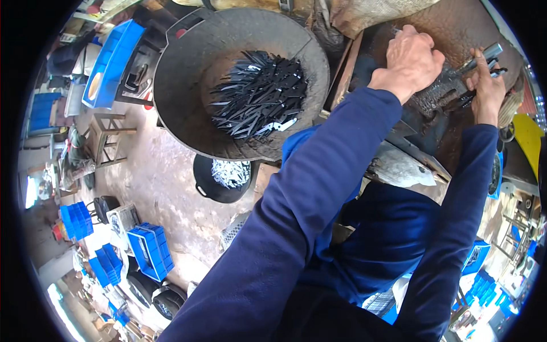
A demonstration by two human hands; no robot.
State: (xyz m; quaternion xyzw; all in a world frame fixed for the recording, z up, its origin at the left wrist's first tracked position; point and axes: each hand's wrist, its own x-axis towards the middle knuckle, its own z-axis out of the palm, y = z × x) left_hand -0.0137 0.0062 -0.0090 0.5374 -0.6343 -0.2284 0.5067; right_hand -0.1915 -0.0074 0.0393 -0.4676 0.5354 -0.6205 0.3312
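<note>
My left hand [411, 61] is closed, knuckles up, over the dark, grimy workbench at the upper right. Its fingertips are mostly hidden, so I cannot make out what they grip. My right hand [488, 88] is bent round at the bench's right side, its fingers against a shiny metal cylinder [492, 51] and small dark parts; what exactly it grips is unclear. Between the hands lies a dirt-caked metal block [436, 94]. Left of the bench, a wide, shallow metal pan [182, 97] holds a heap of thin black metal strips [259, 94], with a few silvery ones at its near edge.
Below the pan, a black tub [219, 195] holds shiny silvery pieces. A blue bin [114, 62] stands beyond the pan's left side, near a wooden stool [107, 137]. Blue crates [150, 251] stand on the floor at lower left. A yellow panel [527, 142] is at far right.
</note>
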